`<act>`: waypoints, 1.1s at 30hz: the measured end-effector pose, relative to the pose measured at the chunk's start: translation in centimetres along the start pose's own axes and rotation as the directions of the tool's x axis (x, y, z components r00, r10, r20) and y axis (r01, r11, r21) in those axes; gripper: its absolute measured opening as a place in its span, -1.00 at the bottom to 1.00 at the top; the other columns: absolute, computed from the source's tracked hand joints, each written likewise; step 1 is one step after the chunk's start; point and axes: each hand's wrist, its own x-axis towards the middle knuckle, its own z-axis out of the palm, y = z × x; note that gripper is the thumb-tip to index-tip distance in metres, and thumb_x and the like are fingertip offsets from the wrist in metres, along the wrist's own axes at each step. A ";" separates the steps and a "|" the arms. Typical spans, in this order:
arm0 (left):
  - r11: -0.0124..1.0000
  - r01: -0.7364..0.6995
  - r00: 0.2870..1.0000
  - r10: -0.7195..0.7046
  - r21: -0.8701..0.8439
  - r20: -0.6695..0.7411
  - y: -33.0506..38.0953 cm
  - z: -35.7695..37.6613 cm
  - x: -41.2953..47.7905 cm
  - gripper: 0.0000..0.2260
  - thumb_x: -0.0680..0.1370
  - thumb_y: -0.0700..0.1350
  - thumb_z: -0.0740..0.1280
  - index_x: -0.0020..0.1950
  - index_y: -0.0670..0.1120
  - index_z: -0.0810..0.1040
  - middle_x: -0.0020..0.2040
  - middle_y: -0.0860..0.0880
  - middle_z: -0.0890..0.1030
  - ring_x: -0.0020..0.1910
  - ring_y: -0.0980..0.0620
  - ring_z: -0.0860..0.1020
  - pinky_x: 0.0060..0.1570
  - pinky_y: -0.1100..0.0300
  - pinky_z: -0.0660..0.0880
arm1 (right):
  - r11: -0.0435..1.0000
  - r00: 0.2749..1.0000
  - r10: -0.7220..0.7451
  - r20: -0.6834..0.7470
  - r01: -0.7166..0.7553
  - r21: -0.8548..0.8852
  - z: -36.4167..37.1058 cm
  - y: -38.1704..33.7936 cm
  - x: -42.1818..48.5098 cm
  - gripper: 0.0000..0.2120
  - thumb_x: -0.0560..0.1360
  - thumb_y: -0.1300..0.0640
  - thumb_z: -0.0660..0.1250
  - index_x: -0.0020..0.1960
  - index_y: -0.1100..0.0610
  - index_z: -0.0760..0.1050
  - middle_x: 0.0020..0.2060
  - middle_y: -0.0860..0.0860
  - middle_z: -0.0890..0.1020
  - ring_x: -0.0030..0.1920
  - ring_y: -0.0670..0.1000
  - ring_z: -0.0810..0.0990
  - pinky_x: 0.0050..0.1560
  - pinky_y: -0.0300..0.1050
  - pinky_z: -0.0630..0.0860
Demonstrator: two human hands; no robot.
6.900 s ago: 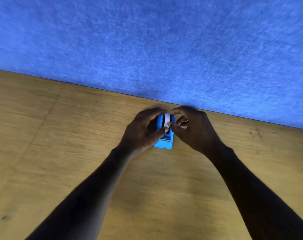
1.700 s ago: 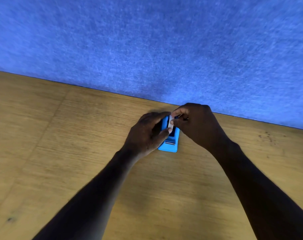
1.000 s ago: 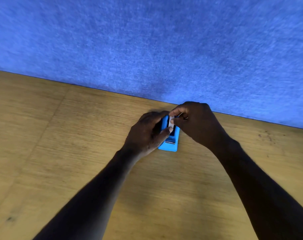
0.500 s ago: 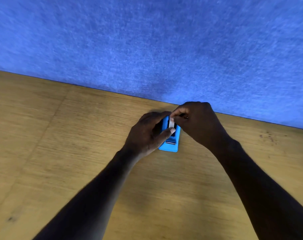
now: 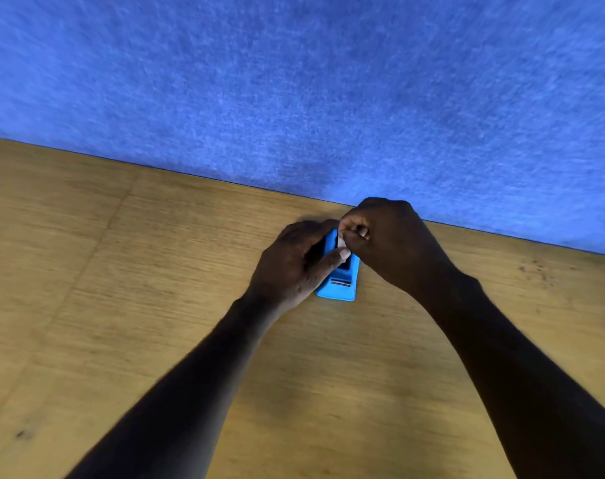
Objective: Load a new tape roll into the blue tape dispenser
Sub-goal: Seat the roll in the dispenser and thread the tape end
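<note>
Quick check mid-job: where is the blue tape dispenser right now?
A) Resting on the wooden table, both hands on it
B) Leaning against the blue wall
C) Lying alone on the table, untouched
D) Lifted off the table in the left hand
A: the blue tape dispenser sits flat on the wooden table, with the left hand gripping its side and the right hand pinching the white tape at its top.

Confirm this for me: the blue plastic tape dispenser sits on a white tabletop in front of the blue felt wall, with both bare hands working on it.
Not quite: the tabletop is light brown wood, not white, as the head view shows. The blue plastic tape dispenser does sit on it before the blue felt wall, with the left hand and right hand on it.
</note>
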 end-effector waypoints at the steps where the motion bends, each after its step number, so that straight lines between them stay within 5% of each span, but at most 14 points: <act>1: 1.000 0.001 1.000 -0.001 -0.001 0.003 0.0 0.0 0.0 -0.56 0.58 0.28 0.18 0.38 0.13 0.46 0.22 0.20 0.57 0.30 0.18 0.45 0.25 0.14 0.44 | 1.000 1.000 0.001 0.001 -0.001 -0.020 0.0 0.0 0.0 -0.88 0.48 0.12 0.31 -0.16 0.08 0.62 -0.19 0.00 0.60 -0.19 -0.02 0.56 -0.17 0.04 0.53; 24: 0.999 -0.008 1.000 0.008 -0.037 -0.025 0.1 -0.1 -0.1 -0.60 0.58 0.23 0.23 0.38 0.14 0.47 0.20 0.21 0.58 0.26 0.20 0.46 0.21 0.20 0.43 | 0.999 1.000 -0.002 -0.030 0.000 -0.046 1.0 0.3 0.1 -0.88 0.54 0.12 0.26 -0.08 0.14 0.54 -0.09 0.01 0.58 -0.10 0.00 0.57 -0.11 0.08 0.55; 33: 0.997 0.001 1.000 -0.003 -0.071 -0.031 0.3 -0.2 -0.1 -0.60 0.59 0.21 0.22 0.37 0.10 0.49 0.19 0.17 0.60 0.26 0.15 0.48 0.21 0.07 0.47 | 0.998 0.999 -0.009 -0.043 0.006 -0.063 0.8 0.6 0.2 -0.88 0.52 0.10 0.28 -0.10 0.11 0.57 -0.17 0.00 0.64 -0.13 0.01 0.60 -0.12 0.05 0.54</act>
